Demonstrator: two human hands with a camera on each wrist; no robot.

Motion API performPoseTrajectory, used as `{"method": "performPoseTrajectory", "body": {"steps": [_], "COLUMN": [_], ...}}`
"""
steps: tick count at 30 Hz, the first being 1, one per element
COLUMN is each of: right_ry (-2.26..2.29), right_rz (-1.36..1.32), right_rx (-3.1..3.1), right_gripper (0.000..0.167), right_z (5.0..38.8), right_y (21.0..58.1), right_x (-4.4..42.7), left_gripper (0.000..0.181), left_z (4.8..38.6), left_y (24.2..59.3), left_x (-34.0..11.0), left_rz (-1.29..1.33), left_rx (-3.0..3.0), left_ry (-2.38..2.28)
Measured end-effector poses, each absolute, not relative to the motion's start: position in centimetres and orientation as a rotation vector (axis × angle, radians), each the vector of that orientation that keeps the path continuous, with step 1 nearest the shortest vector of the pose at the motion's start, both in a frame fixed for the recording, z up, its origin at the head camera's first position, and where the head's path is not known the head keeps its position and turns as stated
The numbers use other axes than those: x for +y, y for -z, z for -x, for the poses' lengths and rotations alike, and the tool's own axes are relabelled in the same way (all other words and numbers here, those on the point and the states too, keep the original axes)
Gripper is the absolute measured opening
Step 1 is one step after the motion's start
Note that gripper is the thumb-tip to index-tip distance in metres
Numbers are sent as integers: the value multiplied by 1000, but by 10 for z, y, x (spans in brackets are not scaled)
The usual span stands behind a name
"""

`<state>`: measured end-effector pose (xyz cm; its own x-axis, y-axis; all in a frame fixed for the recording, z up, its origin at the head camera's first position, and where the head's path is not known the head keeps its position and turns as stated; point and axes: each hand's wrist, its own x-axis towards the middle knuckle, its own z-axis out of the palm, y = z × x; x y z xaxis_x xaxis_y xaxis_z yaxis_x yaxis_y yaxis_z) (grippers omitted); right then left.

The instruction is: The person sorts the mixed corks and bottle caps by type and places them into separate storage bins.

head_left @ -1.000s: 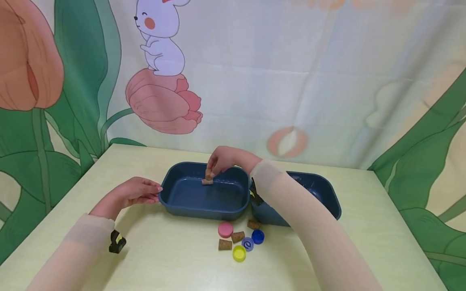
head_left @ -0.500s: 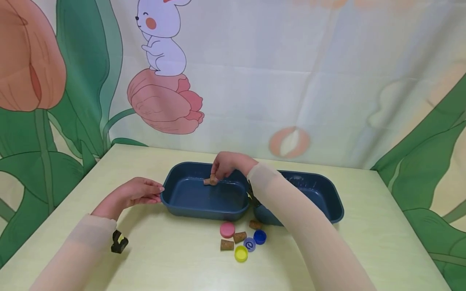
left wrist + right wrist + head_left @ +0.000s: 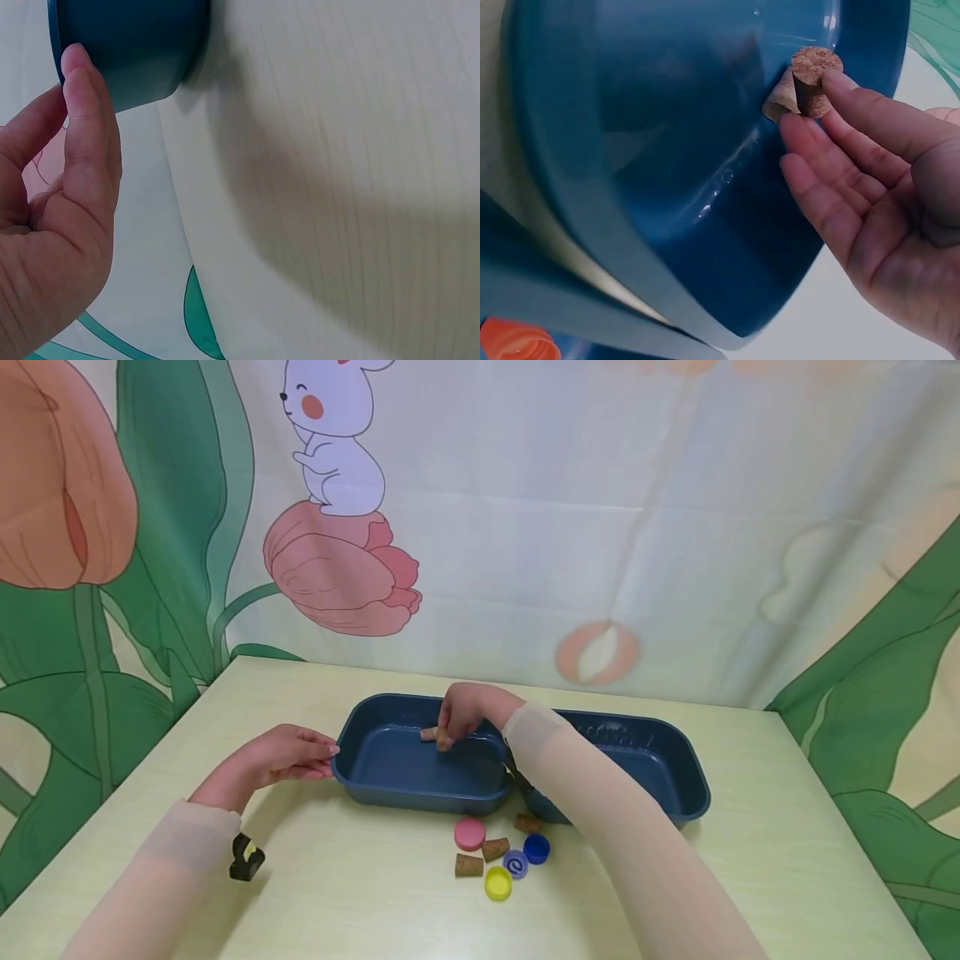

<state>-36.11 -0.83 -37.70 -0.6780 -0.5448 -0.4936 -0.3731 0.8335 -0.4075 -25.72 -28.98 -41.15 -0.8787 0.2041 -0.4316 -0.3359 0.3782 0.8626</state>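
Note:
My left hand [image 3: 288, 753] holds the left end of a dark blue basin [image 3: 420, 799]; in the left wrist view its fingers [image 3: 90, 142] lie against the outer wall, with the thumb at the rim. Inside that basin, my right hand [image 3: 465, 708] pinches a cork [image 3: 443, 740] between thumb and fingers. The right wrist view shows the held cork [image 3: 815, 71] upright, with its speckled end facing the camera. A second, paler cork [image 3: 781, 99] lies on the basin floor close beside it.
Another dark blue basin [image 3: 686, 760] stands at the right, partly behind my right arm, with an orange cap [image 3: 517, 341] inside. In front lie several corks [image 3: 469, 865] and a pink cap [image 3: 469, 833], yellow cap [image 3: 498, 883], purple cap [image 3: 515, 864] and blue cap [image 3: 536, 848].
My right hand has lowered the cork in the left basin and shifted it slightly right and nearer, past the lying cork. The left hand has stayed at the basin's end.

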Motion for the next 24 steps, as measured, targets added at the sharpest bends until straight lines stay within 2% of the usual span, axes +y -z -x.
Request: {"method": "performPoseTrajectory", "body": {"steps": [24], "right_ry": [277], "right_rz": [599], "right_rx": [2360], "right_gripper": [13], "right_z": [355], "right_y": [395], "right_x": [-18], "left_gripper": [48], "left_z": [257], "left_y": [410], "left_x": [-289], "left_rz": [148], "left_rx": [2171], "left_ry": [-1514]}}
